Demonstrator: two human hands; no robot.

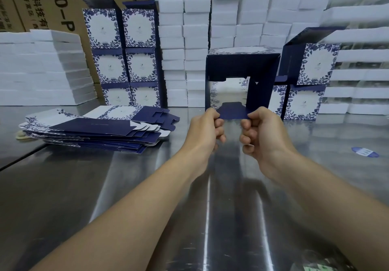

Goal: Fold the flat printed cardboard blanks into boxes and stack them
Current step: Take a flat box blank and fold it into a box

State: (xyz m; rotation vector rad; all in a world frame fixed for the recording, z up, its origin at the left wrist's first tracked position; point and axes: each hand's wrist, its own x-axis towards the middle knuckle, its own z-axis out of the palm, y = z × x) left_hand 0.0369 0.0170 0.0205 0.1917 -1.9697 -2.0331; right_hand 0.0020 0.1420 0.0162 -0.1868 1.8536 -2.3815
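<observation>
I hold a half-formed navy box (242, 66) up over the steel table, its open end facing me so I look through it. My left hand (205, 126) pinches the left end of its bottom flap (232, 112) and my right hand (260, 132) pinches the right end. A pile of flat blue-and-white printed blanks (94, 129) lies on the table to the left. Finished floral boxes stand stacked at the back left (124, 60) and at the right (305, 85).
White foam blocks (231, 17) are stacked high along the back and at the left (42, 66). Brown shipping cartons (52, 1) stand behind them. A small blue-and-white label (365, 151) lies on the reflective steel table (147, 186) at the right.
</observation>
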